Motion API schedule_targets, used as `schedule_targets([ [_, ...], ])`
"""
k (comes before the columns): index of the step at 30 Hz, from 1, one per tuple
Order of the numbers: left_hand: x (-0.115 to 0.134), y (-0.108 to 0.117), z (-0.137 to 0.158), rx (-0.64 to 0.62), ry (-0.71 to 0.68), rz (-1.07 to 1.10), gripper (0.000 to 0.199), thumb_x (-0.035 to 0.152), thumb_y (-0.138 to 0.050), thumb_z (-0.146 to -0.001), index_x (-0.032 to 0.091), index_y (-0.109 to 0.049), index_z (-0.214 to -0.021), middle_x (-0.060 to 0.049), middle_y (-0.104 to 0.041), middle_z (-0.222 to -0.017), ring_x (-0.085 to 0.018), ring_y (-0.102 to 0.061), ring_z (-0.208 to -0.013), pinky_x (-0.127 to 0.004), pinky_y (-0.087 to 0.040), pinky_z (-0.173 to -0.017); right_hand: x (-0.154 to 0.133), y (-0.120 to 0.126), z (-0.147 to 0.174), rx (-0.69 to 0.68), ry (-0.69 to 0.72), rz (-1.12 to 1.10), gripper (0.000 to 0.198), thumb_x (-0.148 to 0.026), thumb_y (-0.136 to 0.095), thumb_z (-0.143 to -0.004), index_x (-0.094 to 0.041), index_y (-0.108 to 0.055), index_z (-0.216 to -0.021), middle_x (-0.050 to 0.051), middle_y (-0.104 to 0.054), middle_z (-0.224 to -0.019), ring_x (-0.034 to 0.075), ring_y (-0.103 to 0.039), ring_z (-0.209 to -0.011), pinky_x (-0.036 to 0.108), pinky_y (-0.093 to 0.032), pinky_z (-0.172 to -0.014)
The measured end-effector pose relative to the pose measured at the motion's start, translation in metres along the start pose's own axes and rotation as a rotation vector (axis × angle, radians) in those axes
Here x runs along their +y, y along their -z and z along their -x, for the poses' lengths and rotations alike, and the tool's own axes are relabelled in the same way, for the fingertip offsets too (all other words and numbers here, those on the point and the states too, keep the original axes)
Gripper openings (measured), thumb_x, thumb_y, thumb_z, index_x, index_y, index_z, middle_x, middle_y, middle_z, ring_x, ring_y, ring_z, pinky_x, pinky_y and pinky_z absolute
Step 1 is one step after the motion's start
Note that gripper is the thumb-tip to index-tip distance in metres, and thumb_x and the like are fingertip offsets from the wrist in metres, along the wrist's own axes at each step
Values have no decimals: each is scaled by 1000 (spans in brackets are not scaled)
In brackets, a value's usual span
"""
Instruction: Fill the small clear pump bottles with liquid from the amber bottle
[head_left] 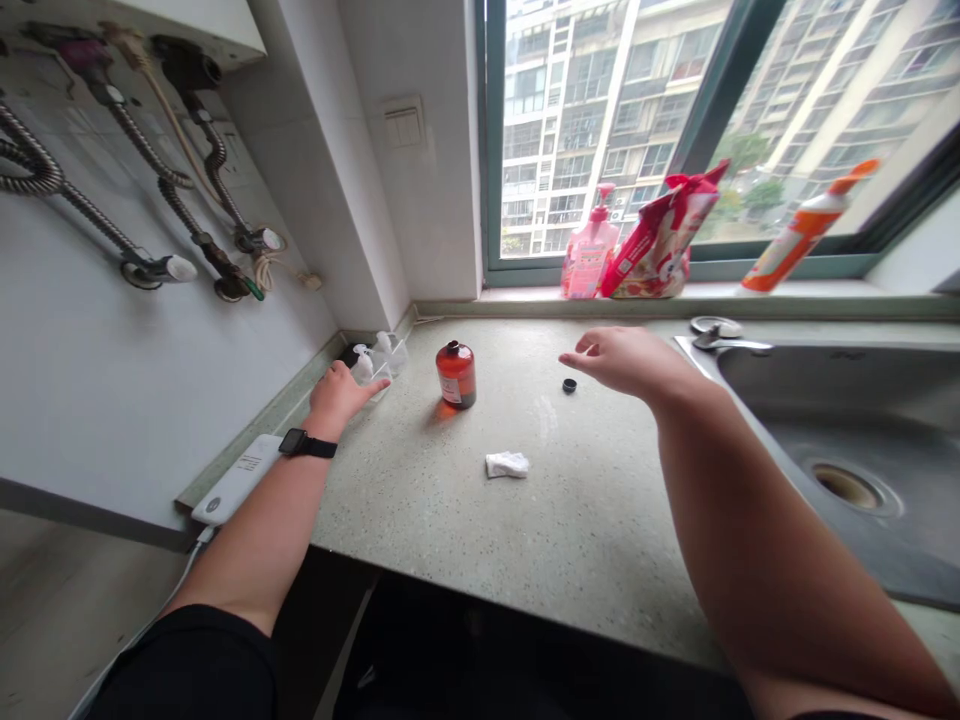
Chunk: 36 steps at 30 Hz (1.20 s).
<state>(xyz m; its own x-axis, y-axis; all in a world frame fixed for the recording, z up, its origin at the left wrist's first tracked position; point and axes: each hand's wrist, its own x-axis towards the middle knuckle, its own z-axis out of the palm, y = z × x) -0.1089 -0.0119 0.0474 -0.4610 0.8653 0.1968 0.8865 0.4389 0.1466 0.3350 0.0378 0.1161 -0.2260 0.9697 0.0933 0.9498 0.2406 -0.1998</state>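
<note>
An amber bottle (pixel 456 378) with a pale label and an uncapped dark neck stands upright on the counter between my hands. My left hand (pixel 337 395), wearing a black watch, is open at the left with its thumb stretched out. Right beside it, partly behind the fingers, are clear plastic containers (pixel 391 350) with white tops; whether I touch them, I cannot tell. My right hand (pixel 619 358) hovers with loosely bent fingers, thumb and forefinger apart, nothing visible in it. Just below its fingertips lies a small black cap (pixel 569 386). A folded white tissue (pixel 507 465) lies nearer to me.
At the right is a steel sink (pixel 806 440) with a faucet (pixel 731 342). The windowsill bears a pink pump bottle (pixel 590 258), a red bag (pixel 660 240) and an orange-white bottle (pixel 796 240). A white box (pixel 240 480) with a cable lies along the left edge.
</note>
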Motion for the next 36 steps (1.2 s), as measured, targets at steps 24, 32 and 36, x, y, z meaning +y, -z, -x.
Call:
schedule_targets([
  [24,86,25,26,47,-597,491,88,79,-78,-80,24,-49,-142,-14,-67,-131,-35,-68,-119,-53,-57,-101,-3,-18,-9,-205,-163,117,44,-56,-62,-100,-21,-82,-119,13,-80,-125,29,-73,-111,34,-51,-78],
  [32,107,-43,19,173,-671,643,92,74,-81,-81,22,-43,-147,-18,-64,-137,-41,-65,-129,-61,-52,-112,0,-47,-19,-234,-227,144,49,-54,-67,-99,-20,-76,-133,15,-74,-138,31,-71,-120,35,-54,-89],
  [36,98,-58,22,127,-686,718,86,71,-79,-84,21,-46,-145,-19,-62,-143,-39,-63,-134,-58,-52,-113,-1,-68,-25,-240,-243,165,48,-53,-67,-100,-16,-77,-129,19,-72,-139,33,-72,-120,37,-55,-88],
])
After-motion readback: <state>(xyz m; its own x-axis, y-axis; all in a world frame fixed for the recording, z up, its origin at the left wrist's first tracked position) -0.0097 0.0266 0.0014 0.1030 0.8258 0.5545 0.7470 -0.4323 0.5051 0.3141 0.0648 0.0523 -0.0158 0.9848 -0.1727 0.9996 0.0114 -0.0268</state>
